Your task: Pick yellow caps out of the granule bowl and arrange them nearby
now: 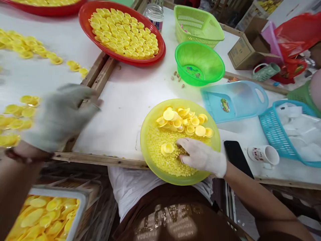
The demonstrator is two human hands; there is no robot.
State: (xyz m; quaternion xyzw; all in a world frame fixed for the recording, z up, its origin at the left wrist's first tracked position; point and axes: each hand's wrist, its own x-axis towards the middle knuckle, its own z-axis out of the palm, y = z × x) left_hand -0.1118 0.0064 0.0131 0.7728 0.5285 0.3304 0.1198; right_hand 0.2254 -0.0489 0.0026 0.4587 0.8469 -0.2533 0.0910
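My left hand, in a pale work glove and blurred, is over the table's left part. Its fingers stretch to the right, apart, and nothing shows in them. My right hand, in a white glove, reaches into a yellow bowl. Small yellow beads fill much of the bowl, and its far side holds a heap of yellow plastic cup-shaped pieces. Thumb and forefinger are apart at the beads, just right of a separate yellow cup piece. The other fingertips are hidden.
A red tray of yellow cups stands at the back, with loose yellow cups at left. Further right are a green basin, a blue scoop tray, a phone, a mug and a blue basket. Wooden strips divide the table.
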